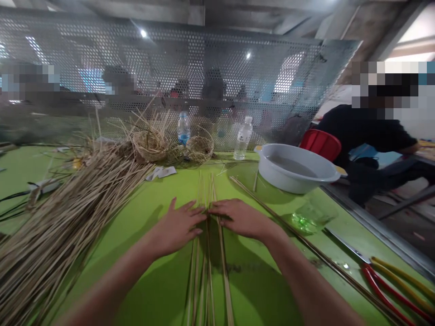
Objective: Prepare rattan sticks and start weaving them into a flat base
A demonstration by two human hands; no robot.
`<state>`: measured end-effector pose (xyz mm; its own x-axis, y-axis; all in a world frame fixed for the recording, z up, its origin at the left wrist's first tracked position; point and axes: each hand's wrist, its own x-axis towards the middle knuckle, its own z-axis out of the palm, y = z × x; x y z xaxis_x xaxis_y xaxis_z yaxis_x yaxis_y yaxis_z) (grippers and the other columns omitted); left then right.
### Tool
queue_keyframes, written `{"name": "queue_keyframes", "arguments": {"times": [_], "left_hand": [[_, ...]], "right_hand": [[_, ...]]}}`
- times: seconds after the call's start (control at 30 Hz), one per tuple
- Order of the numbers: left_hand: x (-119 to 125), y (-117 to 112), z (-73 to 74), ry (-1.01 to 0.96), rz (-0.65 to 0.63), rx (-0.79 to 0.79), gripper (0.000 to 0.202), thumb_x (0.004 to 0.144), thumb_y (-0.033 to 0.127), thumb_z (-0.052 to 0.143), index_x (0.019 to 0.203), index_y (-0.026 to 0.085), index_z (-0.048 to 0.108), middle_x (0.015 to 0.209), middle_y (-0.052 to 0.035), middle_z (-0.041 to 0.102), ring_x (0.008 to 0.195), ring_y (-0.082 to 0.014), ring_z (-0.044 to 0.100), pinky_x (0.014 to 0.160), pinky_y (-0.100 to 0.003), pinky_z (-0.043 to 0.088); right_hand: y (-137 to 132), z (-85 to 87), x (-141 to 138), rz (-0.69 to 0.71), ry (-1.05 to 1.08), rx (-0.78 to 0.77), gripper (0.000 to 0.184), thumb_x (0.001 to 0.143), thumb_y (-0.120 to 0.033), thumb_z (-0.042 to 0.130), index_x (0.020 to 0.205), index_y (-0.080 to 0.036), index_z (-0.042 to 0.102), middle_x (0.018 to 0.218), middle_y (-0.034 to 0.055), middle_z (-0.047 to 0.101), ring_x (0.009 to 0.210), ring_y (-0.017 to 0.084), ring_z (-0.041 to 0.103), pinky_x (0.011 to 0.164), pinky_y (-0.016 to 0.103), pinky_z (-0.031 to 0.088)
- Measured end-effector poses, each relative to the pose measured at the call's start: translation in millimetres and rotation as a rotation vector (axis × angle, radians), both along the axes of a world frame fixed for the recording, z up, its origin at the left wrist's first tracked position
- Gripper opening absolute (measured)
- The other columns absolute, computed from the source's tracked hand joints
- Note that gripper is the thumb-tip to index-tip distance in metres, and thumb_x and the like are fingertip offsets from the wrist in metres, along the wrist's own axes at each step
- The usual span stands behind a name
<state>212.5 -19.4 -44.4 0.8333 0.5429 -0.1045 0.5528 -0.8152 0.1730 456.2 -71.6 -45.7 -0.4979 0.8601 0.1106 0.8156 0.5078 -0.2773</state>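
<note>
Long strips (pixel 224 276): Lie on the green table (pixel 159 294), directly under the fingertips and partly covered by the hands, in a narrow sheaf between the two forearms.
Long axis of the strips: Runs from the near edge of the view away toward the perforated metal screen (pixel 170 50), nearly square to the fingers; a little more apart at the near end.
Left hand (pixel 180 228): Comes from the left, palm down, with fingers spread wide and thumb well apart; fingertips reaching over the left side of the sheaf, with no closed hold to be seen.
Right hand (pixel 241 217): Comes from the right, palm down, with fingers near together and loosely bent; fingertips at the right side of the sheaf. Not possible to tell if pinching a strip.
Nearer hand: Hard to name only one; both at the strips, fingertips almost meeting above the middle, with the thickest strip more on the right hand's side.
Left of the hands: A big loose pile of strips (pixel 84 199), slanting toward a woven basket (pixel 149 147); well apart from the sheaf.
Right of the hands: One long slanting bundle (pixel 288 228), then shears (pixel 367 269) with red and yellow handles.
Farther back: A pale basin (pixel 285 179) with water, and a clear bottle (pixel 242 142) just beside, standing upright.
</note>
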Motion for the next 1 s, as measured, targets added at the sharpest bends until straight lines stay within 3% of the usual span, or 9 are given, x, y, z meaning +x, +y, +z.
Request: {"name": "queue_keyframes", "arguments": {"times": [0.2, 0.43, 0.57, 0.73, 1.0], "left_hand": [[-1, -1, -3.7, -0.059, -0.030, 0.046, 0.036, 0.103, 0.040, 0.045, 0.138, 0.036, 0.055, 0.153, -0.0002, 0.050, 0.147, -0.0307, 0.037, 0.117, -0.076, 0.005], [15, -22, -4.2, -0.087, 0.085, 0.113, 0.042, 0.099, 0.044, 0.050, 0.133, 0.019, 0.054, 0.144, -0.0147, 0.059, 0.140, -0.0337, 0.046, 0.117, -0.075, 0.012], [16, -31, -9.1, -0.150, 0.135, 0.083, 0.046, 0.091, 0.037, 0.058, 0.134, 0.021, 0.050, 0.145, -0.0129, 0.058, 0.139, -0.0340, 0.046, 0.116, -0.077, 0.009], [9, -28, -13.3, -0.134, 0.151, -0.012, 0.050, 0.091, 0.036, 0.056, 0.138, 0.024, 0.044, 0.153, -0.0104, 0.050, 0.144, -0.0340, 0.040, 0.115, -0.080, 0.011], [9, -27, -8.8, -0.097, 0.158, -0.053, 0.054, 0.091, 0.036, 0.054, 0.142, 0.023, 0.041, 0.156, -0.0103, 0.045, 0.147, -0.0323, 0.036, 0.115, -0.078, 0.014]], "right_hand": [[-2, 2.3, -1, -0.018, -0.019, -0.009, 0.048, 0.091, -0.019, 0.057, 0.138, -0.026, 0.061, 0.142, 0.0098, 0.060, 0.129, 0.029, 0.057, 0.109, 0.050, 0.042], [-5, 3.8, -5, -0.038, -0.022, 0.001, 0.045, 0.089, -0.025, 0.061, 0.134, -0.022, 0.064, 0.137, 0.0109, 0.064, 0.128, 0.029, 0.058, 0.108, 0.048, 0.043], [-6, 2.2, -5, -0.061, -0.020, -0.004, 0.044, 0.090, -0.029, 0.061, 0.134, -0.023, 0.064, 0.138, 0.0105, 0.064, 0.128, 0.030, 0.058, 0.109, 0.048, 0.041], [-5, 1.1, -4, -0.057, -0.032, -0.023, 0.047, 0.089, -0.033, 0.064, 0.136, -0.024, 0.063, 0.140, 0.0103, 0.062, 0.130, 0.030, 0.056, 0.109, 0.048, 0.041], [-7, 4.9, -6, -0.066, -0.057, -0.017, 0.046, 0.089, -0.031, 0.064, 0.135, -0.023, 0.063, 0.141, 0.0105, 0.061, 0.129, 0.031, 0.056, 0.108, 0.050, 0.041]]}}
